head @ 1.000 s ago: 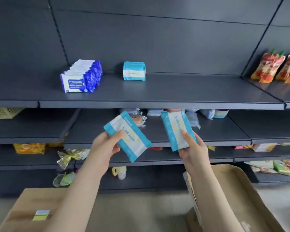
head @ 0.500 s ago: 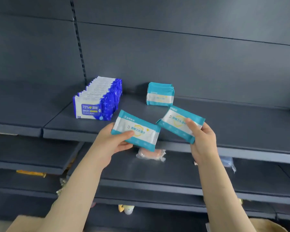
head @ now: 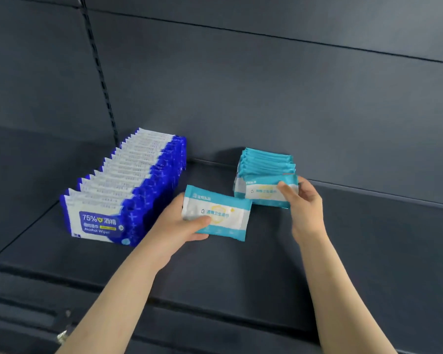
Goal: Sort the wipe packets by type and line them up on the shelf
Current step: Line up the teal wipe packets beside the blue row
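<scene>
Teal packet (head: 223, 215) in left hand (head: 179, 226) grip, second packet (head: 264, 192) in right hand (head: 306, 203) grip, near blue "75% Alcohol Wipes" row (head: 128, 185).

Blue packets (head: 128, 190): one row, packed too tight for an exact count, well over a dozen edges showing. Teal row (head: 266, 162): about five or six tops, count uncertain. Loose teal packets: two. Near packet (head: 220, 213) is gripped by the left hand (head: 174, 226), far packet (head: 264, 194) by the right hand (head: 304, 203). Hands: two. Shelf (head: 266, 264): one.
</scene>
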Demonstrator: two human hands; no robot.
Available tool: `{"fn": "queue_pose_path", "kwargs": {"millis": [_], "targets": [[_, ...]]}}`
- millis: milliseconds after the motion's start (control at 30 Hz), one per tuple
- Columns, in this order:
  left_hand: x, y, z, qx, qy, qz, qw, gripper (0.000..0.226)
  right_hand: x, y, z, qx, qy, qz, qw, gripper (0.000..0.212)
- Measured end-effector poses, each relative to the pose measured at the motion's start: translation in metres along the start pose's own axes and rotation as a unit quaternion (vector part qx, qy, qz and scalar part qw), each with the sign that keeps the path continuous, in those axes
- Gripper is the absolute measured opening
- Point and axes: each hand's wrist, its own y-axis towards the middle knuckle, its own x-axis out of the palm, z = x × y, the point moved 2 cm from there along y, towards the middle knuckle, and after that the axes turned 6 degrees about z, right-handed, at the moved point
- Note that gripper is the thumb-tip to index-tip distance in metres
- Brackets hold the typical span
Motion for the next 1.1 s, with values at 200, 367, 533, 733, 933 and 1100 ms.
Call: {"fn": "queue_pose_path", "kwargs": {"millis": [200,367,533,733,933,1100], "targets": [[0.018,0.035,0.009,0.045,0.069,-0.005,0.997,0.036,0.006,0.001,0.011,0.0,0.009,0.023,1.0,0.015],[0.047,0.061,0.016,0.107,0.139,-0.029,0.984,0.031,0.003,0.006,0.013,0.021,0.001,0.035,0.999,0.022],[0.074,0.077,0.016,0.176,0.23,0.024,0.957,0.03,-0.011,0.011,0.007,0.032,-0.004,0.066,0.997,0.018],[0.086,0.073,0.002,0.21,0.252,0.071,0.942,0.044,-0.03,0.009,0.009,-0.001,-0.036,-0.006,0.999,0.027],[0.077,0.072,0.002,0.267,0.252,0.037,0.929,0.072,-0.034,0.009,0.014,-0.053,-0.309,-0.03,0.949,0.042],[0.07,0.077,0.0,0.304,0.309,-0.004,0.901,0.061,-0.034,0.009,0.012,-0.052,-0.316,-0.024,0.947,0.043]]}}
